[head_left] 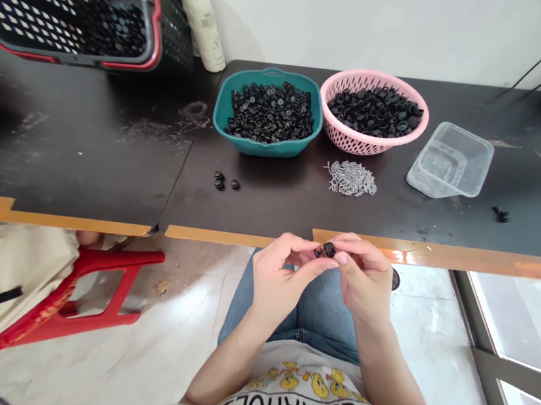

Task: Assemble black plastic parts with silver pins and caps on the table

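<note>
At the table's front edge my left hand (pixel 287 267) and my right hand (pixel 363 270) meet, both closed in a pinch. Between the right thumb and fingers is a small black plastic part (pixel 329 249). The left fingertips grip another small dark piece (pixel 317 252) right beside it; its exact shape is too small to tell. Beyond the hands lies a pile of small silvery screws or pins (pixel 351 178). A teal basin (pixel 263 149) holds many black disc-like parts, and a pink basket (pixel 357 142) holds black ring- or cap-like parts.
Several small black round pieces (pixel 219 184) sit left of the hands. A clear plastic tub (pixel 472 163) and a little black cluster (pixel 500 214) are to the right. A large black crate (pixel 159 24) and a white bottle (pixel 206 27) stand back left. A red stool (pixel 113 314) is below, beside another person.
</note>
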A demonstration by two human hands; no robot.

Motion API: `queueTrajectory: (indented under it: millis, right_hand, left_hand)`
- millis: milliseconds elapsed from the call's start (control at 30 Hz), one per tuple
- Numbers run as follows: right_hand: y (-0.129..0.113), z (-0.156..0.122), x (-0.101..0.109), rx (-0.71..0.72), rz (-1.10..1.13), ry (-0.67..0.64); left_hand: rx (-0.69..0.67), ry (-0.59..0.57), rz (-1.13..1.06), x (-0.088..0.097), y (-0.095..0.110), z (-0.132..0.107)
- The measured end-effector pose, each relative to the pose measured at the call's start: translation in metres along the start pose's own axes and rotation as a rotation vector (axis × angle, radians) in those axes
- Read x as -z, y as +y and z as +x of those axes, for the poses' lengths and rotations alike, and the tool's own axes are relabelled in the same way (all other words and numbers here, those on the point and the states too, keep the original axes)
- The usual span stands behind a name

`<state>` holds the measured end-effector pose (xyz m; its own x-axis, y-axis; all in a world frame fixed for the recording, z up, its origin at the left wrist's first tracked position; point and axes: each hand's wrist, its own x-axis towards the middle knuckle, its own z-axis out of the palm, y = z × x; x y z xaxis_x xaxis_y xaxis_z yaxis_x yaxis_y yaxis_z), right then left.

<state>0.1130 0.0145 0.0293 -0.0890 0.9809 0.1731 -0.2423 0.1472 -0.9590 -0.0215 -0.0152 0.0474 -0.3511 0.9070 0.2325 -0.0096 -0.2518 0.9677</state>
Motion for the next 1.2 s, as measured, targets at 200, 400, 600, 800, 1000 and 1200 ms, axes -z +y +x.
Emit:
queueTrajectory:
  millis: [200,400,600,800,1000,1200]
  right_hand:
    - [0.002,0.0,0.0,-0.022,0.024,-0.06]
    - [0.006,-0.004,-0.005,0.004,-0.003,-0.04]
    - [0.012,-0.007,-0.011,0.026,0.003,0.032]
    - [0.014,-0.004,-0.012,0.034,-0.016,0.134]
    - [0.011,-0.006,-0.012,0.006,-0.001,0.139]
    - [0.008,-0.01,-0.012,-0.066,0.053,0.088]
  left_hand:
    - [0.005,0.009,-0.005,0.001,-0.002,0.001]
    - [-0.149,0.142,0.147,-0.004,-0.006,-0.005]
    - [-0.197,0.234,0.288,-0.013,-0.011,-0.012]
    - [-0.138,0.102,0.275,-0.015,-0.008,-0.013]
    - [0.134,0.07,-0.038,-0.01,-0.005,-0.008]
    - [0.374,-0.004,-0.284,0.0,-0.003,0.002]
